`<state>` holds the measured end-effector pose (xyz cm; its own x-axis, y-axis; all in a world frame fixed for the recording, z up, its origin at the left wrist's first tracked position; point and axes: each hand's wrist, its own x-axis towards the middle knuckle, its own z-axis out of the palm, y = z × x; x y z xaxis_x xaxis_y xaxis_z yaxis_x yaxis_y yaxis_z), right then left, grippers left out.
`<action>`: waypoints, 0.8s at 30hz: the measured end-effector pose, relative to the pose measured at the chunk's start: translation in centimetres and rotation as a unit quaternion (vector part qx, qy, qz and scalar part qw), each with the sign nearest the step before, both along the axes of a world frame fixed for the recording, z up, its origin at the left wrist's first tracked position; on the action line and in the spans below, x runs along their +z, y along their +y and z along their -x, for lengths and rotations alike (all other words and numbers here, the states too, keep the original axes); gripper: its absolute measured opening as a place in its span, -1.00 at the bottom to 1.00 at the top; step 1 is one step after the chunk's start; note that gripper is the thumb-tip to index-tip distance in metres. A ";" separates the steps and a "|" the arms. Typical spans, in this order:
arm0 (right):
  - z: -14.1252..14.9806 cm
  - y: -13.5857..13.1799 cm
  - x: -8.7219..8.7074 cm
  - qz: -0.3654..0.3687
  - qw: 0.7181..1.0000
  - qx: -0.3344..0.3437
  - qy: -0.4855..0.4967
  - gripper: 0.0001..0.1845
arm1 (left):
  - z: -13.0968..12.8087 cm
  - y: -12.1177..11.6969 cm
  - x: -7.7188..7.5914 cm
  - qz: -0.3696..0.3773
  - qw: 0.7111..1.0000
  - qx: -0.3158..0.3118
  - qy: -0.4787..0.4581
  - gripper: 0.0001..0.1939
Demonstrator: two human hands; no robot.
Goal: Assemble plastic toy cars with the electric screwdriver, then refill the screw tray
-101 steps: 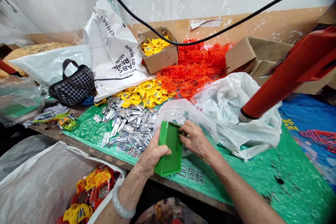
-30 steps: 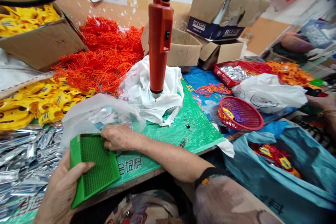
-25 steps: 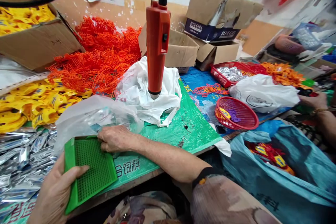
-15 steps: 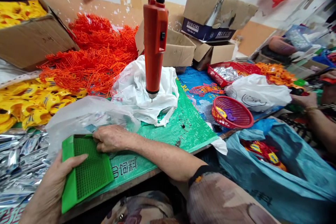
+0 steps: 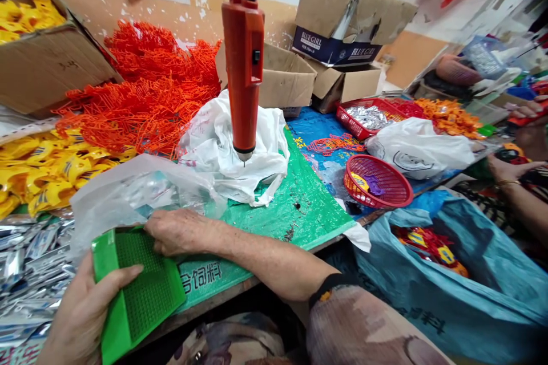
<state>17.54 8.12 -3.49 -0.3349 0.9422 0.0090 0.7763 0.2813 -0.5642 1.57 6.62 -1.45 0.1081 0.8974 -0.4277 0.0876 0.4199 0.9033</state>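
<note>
My left hand [image 5: 81, 308] grips a green plastic piece with a perforated face [image 5: 149, 285], thumb lying across its front and the fingers hidden behind. The piece is tilted, held over the front edge of the table. At its upper right edge is my right hand [image 5: 180, 232], fingers curled; whatever is between them is hidden. Just behind my right hand lies a clear plastic bag [image 5: 141, 188] with shiny parts inside. An orange-red electric screwdriver [image 5: 243, 74] hangs point down above a crumpled white bag [image 5: 265, 154].
Silver parts [image 5: 34, 274] and yellow plastic parts [image 5: 72, 165] lie at left, with an orange-red stringy heap [image 5: 149, 97] behind. A red basket [image 5: 379, 182] stands right. A blue sack [image 5: 428, 296] hangs open below. Another person's hand [image 5: 509, 168] works at far right.
The view has shifted slightly, moving the screwdriver left in the picture. My left hand still holds the green piece, with my right hand at its upper edge. The other person's hands have moved.
</note>
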 end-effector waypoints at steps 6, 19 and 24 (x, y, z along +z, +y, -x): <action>-1.4 -0.7 0.5 0.036 0.986 -0.003 0.161 -0.82 | 0.5 -1.7 0.0 -0.055 0.995 -0.033 -0.080 -0.24; -0.2 -0.8 -2.7 0.099 0.944 -0.067 0.307 -0.92 | 1.4 -1.4 -1.5 -0.003 0.958 0.017 -0.287 -0.37; 0.1 -1.1 -2.6 0.032 0.957 -0.049 0.283 -0.87 | 1.2 -1.5 -1.8 0.001 0.952 0.018 -0.306 -0.33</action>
